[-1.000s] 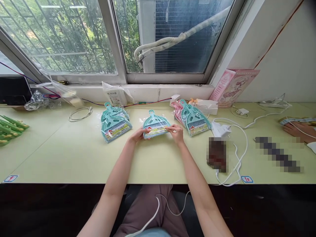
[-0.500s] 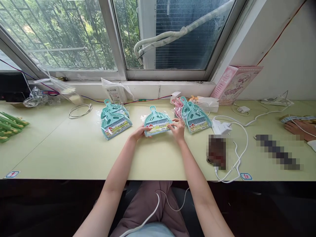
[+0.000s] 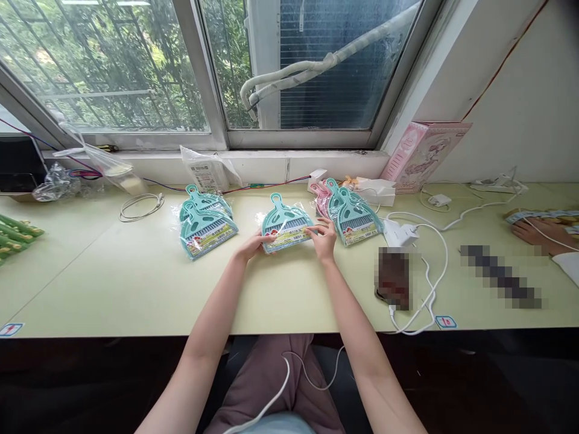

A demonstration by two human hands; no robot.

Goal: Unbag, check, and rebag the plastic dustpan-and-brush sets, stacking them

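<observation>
A teal mini dustpan set in a clear bag (image 3: 284, 223) lies on the pale green table (image 3: 136, 283) in front of me. My left hand (image 3: 252, 246) pinches its lower left edge, and my right hand (image 3: 324, 238) grips its lower right corner. A stack of the same teal packs (image 3: 204, 224) lies to the left. Another pile of teal and pink packs (image 3: 350, 212) rests to the right.
White chargers and cables (image 3: 409, 238) trail across the right side of the table. A pink box (image 3: 423, 155) leans on the wall. Another person's hand (image 3: 538, 232) rests at the far right. Green items (image 3: 15, 232) lie at the far left; a coiled cable (image 3: 140, 205) sits near the sill.
Both hands keep hold of the middle pack with only slight finger shifts. The view has moved a little.
</observation>
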